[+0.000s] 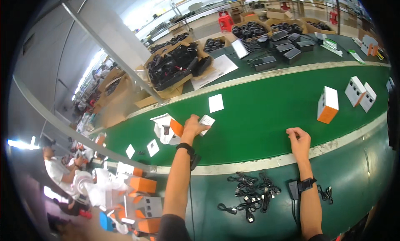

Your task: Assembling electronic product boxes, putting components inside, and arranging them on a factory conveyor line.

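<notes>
My left hand (192, 126) is over the green conveyor belt (258, 103), its fingers bent and its thumb lying over a small white printed card (207, 123). Touching distance to its left is an opened white box with an orange flap (176, 127); white wrapping (160, 122) and a dark piece show at it. My right hand (300, 141) hovers above the belt's near edge with fingers curled in, and nothing shows between them. Below it on the green table, a bundle of black cables (254, 191) lies between my forearms. Both wrists wear a dark band with a small device.
White squares (216, 103) lie on the belt, and white-and-orange boxes (328, 104) stand at right. Behind it are black devices (287, 47) and a carton of black pouches (173, 68). More boxes (143, 184) are piled at lower left, near a metal post (112, 49). Another person (58, 172) sits far left.
</notes>
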A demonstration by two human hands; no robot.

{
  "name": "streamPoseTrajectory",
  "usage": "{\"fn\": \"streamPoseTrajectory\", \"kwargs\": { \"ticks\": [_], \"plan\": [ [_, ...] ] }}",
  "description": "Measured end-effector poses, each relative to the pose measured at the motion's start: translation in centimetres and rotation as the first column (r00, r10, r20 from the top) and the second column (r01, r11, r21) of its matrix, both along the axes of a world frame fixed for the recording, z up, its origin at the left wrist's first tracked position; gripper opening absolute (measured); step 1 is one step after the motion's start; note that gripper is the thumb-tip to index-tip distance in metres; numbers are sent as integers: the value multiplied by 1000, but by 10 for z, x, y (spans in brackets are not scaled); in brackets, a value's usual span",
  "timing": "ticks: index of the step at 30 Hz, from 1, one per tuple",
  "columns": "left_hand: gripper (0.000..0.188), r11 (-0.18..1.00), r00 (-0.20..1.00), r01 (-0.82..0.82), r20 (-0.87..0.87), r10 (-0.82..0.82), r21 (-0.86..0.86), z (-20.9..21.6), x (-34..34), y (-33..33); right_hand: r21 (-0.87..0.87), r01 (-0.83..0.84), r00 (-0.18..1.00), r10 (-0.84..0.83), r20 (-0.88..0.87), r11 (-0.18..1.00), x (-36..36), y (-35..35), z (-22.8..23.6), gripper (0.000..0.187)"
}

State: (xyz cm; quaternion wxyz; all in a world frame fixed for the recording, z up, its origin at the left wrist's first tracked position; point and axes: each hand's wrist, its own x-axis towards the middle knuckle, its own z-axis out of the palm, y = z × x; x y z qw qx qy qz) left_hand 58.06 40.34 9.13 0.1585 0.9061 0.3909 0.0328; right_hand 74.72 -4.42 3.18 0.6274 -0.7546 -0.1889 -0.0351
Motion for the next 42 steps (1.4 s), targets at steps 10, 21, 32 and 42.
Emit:
{"fn": "streamPoseTrajectory", "kwargs": {
  "ticks": [10,21,32,42],
  "plan": [
    [54,978,950,192,235,-205,75,-18,45,-50,-16,53,998,-52,16,998,-10,-3,5,18],
    [71,920,846,391,377,-376,39,1,45,-127,-96,57,997,-52,56,994,-6,-5,12,21],
    [92,967,971,236,23,-240,98,2,59,-129,-214,86,990,-60,125,973,-9,-4,0,16],
    [76,827,801,559,221,-557,62,-4,66,-123,-209,68,975,-21,219,976,-7,1,2,14]
  ]
}}
